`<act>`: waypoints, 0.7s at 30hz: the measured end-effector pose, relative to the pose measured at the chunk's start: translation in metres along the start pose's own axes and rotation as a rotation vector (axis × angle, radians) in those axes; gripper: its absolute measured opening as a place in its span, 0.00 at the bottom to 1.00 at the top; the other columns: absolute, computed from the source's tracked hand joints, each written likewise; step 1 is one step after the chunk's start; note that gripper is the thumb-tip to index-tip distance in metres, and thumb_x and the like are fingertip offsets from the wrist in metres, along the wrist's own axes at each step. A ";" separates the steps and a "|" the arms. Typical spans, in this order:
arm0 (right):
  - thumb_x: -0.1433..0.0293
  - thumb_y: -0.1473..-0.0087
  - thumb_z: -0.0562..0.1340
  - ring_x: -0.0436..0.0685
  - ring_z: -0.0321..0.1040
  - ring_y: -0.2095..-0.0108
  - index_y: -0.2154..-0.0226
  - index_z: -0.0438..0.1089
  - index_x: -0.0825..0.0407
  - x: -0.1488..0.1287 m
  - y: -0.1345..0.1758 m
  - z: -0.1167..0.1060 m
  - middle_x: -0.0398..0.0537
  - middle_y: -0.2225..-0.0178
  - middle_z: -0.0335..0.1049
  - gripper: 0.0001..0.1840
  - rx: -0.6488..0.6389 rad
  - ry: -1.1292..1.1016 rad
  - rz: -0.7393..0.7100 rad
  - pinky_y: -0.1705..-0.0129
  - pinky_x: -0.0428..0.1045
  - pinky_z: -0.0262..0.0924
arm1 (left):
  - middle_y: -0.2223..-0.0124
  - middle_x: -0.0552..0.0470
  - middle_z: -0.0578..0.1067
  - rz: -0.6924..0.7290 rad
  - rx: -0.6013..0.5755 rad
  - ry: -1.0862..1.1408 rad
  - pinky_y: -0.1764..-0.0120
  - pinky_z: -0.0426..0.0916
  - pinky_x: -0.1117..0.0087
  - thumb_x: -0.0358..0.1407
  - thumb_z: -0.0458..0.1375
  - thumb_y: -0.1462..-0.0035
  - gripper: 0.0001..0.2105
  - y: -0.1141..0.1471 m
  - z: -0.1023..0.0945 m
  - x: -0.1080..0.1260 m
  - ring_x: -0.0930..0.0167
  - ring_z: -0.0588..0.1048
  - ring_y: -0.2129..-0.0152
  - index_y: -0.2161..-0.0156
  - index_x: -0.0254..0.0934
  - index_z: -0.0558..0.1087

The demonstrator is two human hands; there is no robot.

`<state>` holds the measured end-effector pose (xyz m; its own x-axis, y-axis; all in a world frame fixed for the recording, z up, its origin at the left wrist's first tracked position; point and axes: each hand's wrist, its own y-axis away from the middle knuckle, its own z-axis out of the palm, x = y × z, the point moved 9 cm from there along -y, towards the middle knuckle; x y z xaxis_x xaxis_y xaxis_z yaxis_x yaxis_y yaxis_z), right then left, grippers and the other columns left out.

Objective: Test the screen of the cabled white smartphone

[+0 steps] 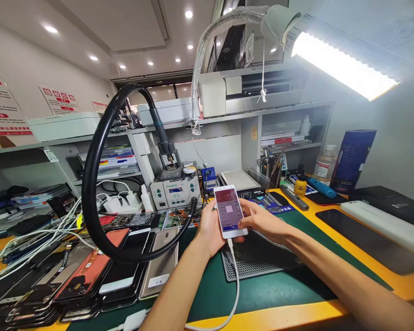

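Observation:
A white smartphone [230,211] is held upright and tilted back at the middle of the view, its screen lit with a red band on top and a menu-like list. My left hand [207,230] wraps round its left side and back. My right hand [257,216] closes on its right edge, with the thumb at the lower right of the screen. Some fingers of both hands are hidden behind the phone. A white charging cable [236,280] is plugged into its bottom end and loops down to the bench. Below lies a grey perforated pad [232,272] on a green mat [262,296].
Stacked phones and phone parts [84,266] fill the left, under a thick black hose [89,184] from a soldering station [175,193]. A lit lamp [345,64] hangs above. At right lie a dark phone [369,236], a white bar-shaped device [382,227] and a yellow bottle [300,186].

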<state>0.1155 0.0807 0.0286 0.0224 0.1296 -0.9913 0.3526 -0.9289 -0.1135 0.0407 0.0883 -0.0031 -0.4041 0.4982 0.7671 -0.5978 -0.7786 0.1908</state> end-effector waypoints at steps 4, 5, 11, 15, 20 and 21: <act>0.80 0.64 0.58 0.51 0.66 0.70 0.55 0.67 0.51 -0.001 0.000 0.000 0.44 0.64 0.72 0.29 0.009 0.008 -0.006 0.71 0.45 0.59 | 0.60 0.36 0.78 0.005 0.002 -0.002 0.75 0.75 0.59 0.53 0.44 0.36 0.30 -0.001 -0.002 0.000 0.60 0.77 0.73 0.50 0.29 0.76; 0.80 0.64 0.58 0.51 0.65 0.70 0.55 0.68 0.51 -0.001 0.000 0.000 0.44 0.64 0.72 0.28 0.013 0.009 -0.006 0.71 0.45 0.59 | 0.60 0.35 0.78 0.006 0.002 -0.004 0.76 0.75 0.59 0.54 0.44 0.36 0.30 -0.001 -0.002 0.000 0.60 0.77 0.73 0.50 0.29 0.75; 0.80 0.64 0.58 0.52 0.66 0.68 0.55 0.68 0.51 -0.001 0.000 0.000 0.44 0.61 0.72 0.29 0.025 -0.016 -0.004 0.70 0.46 0.59 | 0.61 0.36 0.79 0.008 -0.001 -0.006 0.77 0.74 0.58 0.53 0.42 0.35 0.30 -0.001 0.000 0.001 0.59 0.77 0.73 0.50 0.29 0.75; 0.80 0.64 0.58 0.53 0.66 0.67 0.55 0.68 0.50 -0.001 0.000 0.001 0.45 0.61 0.72 0.29 0.008 -0.041 -0.011 0.69 0.47 0.59 | 0.60 0.34 0.79 0.006 0.001 -0.004 0.76 0.74 0.57 0.53 0.42 0.35 0.30 0.000 0.001 0.001 0.60 0.77 0.74 0.51 0.28 0.75; 0.79 0.66 0.58 0.54 0.66 0.67 0.58 0.68 0.50 0.003 0.000 -0.003 0.46 0.61 0.72 0.27 0.032 -0.076 0.024 0.69 0.47 0.58 | 0.60 0.34 0.78 0.009 -0.010 0.010 0.75 0.75 0.56 0.53 0.44 0.35 0.29 -0.001 0.001 0.002 0.60 0.77 0.73 0.51 0.28 0.75; 0.79 0.66 0.58 0.54 0.65 0.68 0.57 0.68 0.50 0.005 -0.001 -0.004 0.46 0.62 0.72 0.27 0.030 -0.101 0.038 0.69 0.47 0.58 | 0.61 0.35 0.78 0.007 -0.009 0.012 0.75 0.75 0.56 0.53 0.44 0.35 0.29 -0.001 0.000 0.002 0.60 0.77 0.73 0.52 0.28 0.75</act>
<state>0.1192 0.0838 0.0241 -0.0598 0.0597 -0.9964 0.3247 -0.9428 -0.0760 0.0405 0.0897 -0.0013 -0.4168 0.4975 0.7608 -0.6008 -0.7788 0.1802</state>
